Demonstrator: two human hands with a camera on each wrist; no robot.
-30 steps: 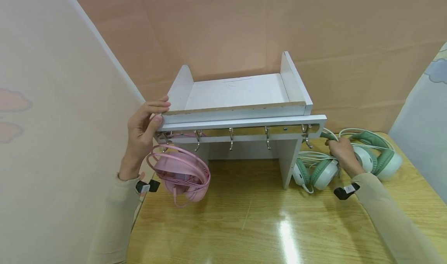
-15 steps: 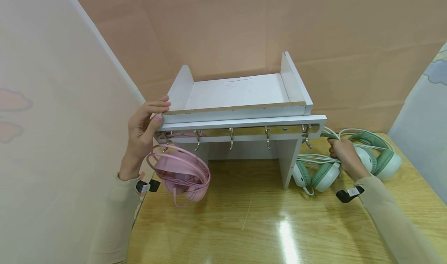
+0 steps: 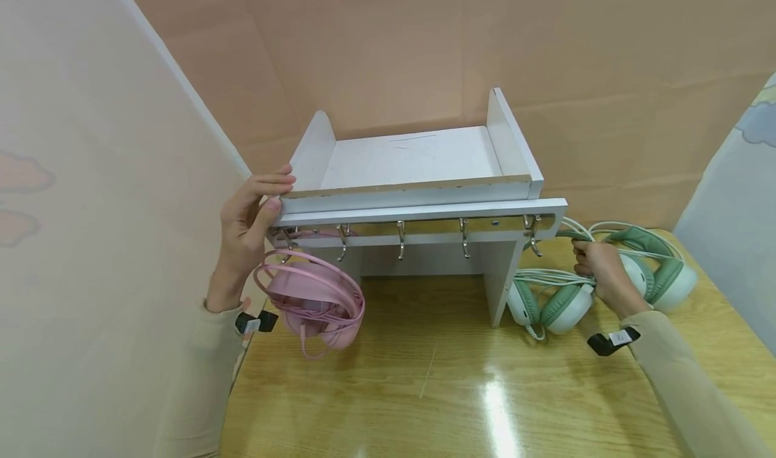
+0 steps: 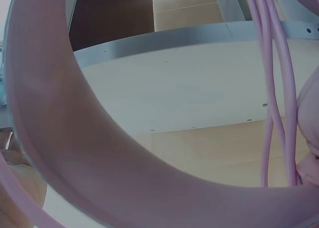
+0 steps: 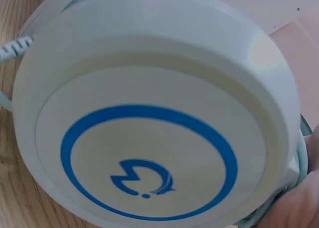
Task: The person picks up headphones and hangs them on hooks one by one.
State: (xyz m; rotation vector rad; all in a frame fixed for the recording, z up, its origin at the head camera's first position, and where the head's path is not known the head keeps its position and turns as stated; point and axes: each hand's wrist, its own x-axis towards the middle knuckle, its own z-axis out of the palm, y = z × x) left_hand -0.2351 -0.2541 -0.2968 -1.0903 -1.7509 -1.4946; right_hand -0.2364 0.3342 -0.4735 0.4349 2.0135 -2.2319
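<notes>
A white shelf with a row of metal hooks stands on a wooden table. My left hand grips the shelf's front left corner. Pink headphones hang from the leftmost hook; their band and cable fill the left wrist view. My right hand grips the green band and coiled cable of green and white headphones lying to the right of the shelf. A white ear cup with a blue ring logo fills the right wrist view.
A second green and white headphone lies behind my right hand. A pale panel stands close on the left, a brown cardboard wall behind, and a light panel on the right.
My right hand has shifted slightly right and up with the green headphones' band and cable. The left hand and the pink headphones have stayed in place.
</notes>
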